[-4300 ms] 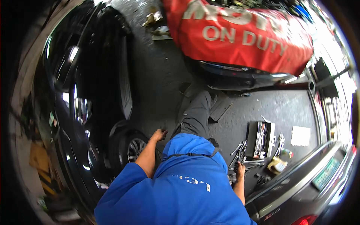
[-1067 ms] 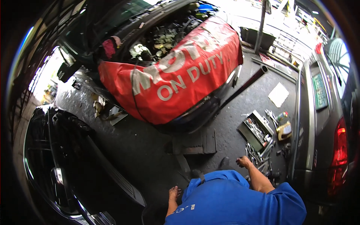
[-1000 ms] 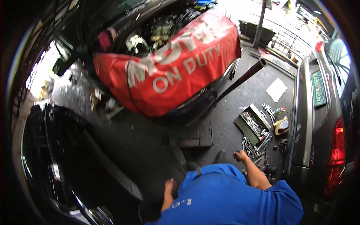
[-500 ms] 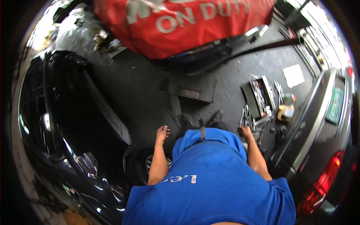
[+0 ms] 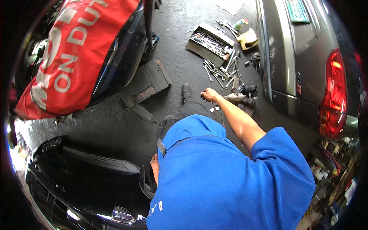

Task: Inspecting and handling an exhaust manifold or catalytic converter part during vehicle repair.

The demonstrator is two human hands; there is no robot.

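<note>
My right hand (image 5: pixel 209 94) hangs over the dark floor with its fingers curled in. Whether anything small is inside it is hidden. Just beyond it lie loose wrenches (image 5: pixel 218 73), spread in front of an open metal toolbox (image 5: pixel 207 51) full of tools. Dark, greasy metal parts (image 5: pixel 245 96) rest on the floor to its right. My left hand (image 5: pixel 154 164) is low at my left side, beside the black car (image 5: pixel 88 180). My body covers much of it, and its fingers are not clear.
A red cover (image 5: pixel 82 46) drapes a vehicle at the upper left. Near it lies a dark boxy block (image 5: pixel 151 80). A grey vehicle (image 5: pixel 289 65) with a lit tail lamp stands right, a yellowish jug (image 5: pixel 248 39) beside it. Clutter (image 5: pixel 329 172) fills the lower right.
My view and body have turned to the right, so the toolbox now lies ahead and the red cover far left. My left hand has become partly hidden by my body.
</note>
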